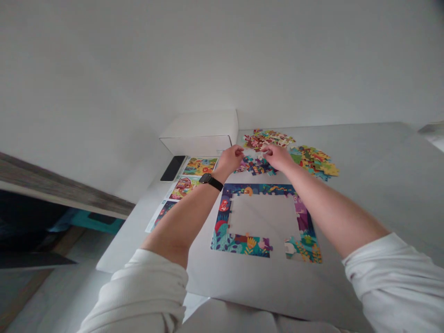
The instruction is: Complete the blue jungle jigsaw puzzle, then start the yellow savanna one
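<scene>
Right by the camera, a puffy white cloth left sleeve [135, 296] and a puffy white cloth right sleeve [391, 277], both pushed up and bunched. Next, a bare left arm [180, 222] and a bare right arm [333, 217], reaching far out over a pale grey desk [364, 199]. Around the left arm, close to the hand, a black strap watch [210, 181]. Below the arms, a square ring of blue, purple and green jigsaw pieces [258, 188], with a bare middle and a small gap in the side closest to the camera.

Just past the ring, a low heap of small blue and purple jigsaw pieces [255, 165], long from left to right and short from front to back. That heap sits right between the two hands. The left hand [231, 159] at its left end, the right hand [277, 156] at its right end and a little more over it, so a bit closer. Both hands half curled, tips drawn in, not flat and not a tight fist. Any small piece held there: too hard to tell.

Farther on, a red and brown heap of jigsaw pieces [267, 138] and a yellow and green heap of jigsaw pieces [314, 162]. Off to the left, bright paper picture cards [199, 166], a flat black phone [172, 168] and a white cardboard box [199, 132].
</scene>
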The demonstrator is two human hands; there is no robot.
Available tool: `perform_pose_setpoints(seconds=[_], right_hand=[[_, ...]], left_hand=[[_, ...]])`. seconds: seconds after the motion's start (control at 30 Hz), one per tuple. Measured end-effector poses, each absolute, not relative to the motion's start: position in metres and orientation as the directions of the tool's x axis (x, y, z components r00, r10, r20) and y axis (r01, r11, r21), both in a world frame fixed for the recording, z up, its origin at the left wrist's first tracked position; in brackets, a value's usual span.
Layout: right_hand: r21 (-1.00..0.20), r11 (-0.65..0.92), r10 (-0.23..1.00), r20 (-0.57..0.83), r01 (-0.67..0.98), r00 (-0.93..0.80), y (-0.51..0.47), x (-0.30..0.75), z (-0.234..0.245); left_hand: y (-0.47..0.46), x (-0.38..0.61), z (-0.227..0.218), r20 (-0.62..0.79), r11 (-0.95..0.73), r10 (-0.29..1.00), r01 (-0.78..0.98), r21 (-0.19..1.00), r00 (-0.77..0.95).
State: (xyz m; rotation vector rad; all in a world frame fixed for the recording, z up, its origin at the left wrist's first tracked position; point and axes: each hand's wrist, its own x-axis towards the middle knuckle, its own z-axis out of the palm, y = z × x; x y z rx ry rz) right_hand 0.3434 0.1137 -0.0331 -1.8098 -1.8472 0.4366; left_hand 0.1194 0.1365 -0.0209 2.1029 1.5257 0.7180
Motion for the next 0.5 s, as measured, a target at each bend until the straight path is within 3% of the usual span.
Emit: perform_pose_setpoints(seconds=[0.13,0.27,0.4,0.5], right_hand=[[-0.400,0.077,0.982,0.188,0.913,-0.001,0.111,0.350,-0.035],[-0.370,0.135,0.964,0.264,0.919,-0.035,0.101,0.349,-0.036],[-0.406,0.171,0.950,0.309,0.898,-0.041,0.091,0.354,-0.036],[-0.430,0.186,0.944,0.328,0.884,-0.039,0.086,0.362,-0.036]], left_hand=[[0.146,0.120,-0.018,0.039,-0.301,0.950,0.884,0.357,0.308],[0.156,0.135,-0.022,-0.022,-0.331,0.939,0.919,0.214,0.343],[0.170,0.148,-0.025,-0.020,-0.332,0.939,0.917,0.224,0.344],[0.177,0.150,-0.025,-0.035,-0.273,0.953,0.904,0.329,0.301]])
